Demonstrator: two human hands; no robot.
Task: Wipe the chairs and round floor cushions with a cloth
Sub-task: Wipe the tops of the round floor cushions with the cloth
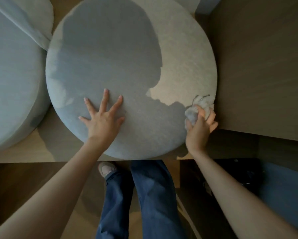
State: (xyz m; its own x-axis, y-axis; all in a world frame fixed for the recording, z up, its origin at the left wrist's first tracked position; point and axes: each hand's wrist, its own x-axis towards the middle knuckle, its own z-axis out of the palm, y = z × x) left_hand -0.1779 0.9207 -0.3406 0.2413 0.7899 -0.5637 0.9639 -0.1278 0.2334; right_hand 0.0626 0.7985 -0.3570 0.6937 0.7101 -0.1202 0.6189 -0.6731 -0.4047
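A pale wooden platform (20, 149) runs across the middle of the view and ends in a straight front edge. Below that edge lies a darker wooden floor (32, 183). On the right is a broad, dark brown grained surface (258, 66); whether it is wall or furniture cannot be told. A dull blue panel (286, 190) sits at lower right. Warm light falls on the platform at left, bordered by soft shadow

- Round cushion (124, 54): matt grey woven fabric, fine even texture, no sheen.
- Second cushion (12, 80): similar matt, pale grey fabric.
- Cloth (199, 107): soft, crumpled, off-white textile with fuzzy nap.
- Floor (258, 69): brown wood-look surface, smooth, low gloss.
- Trousers (150, 195): dark blue denim, matt.
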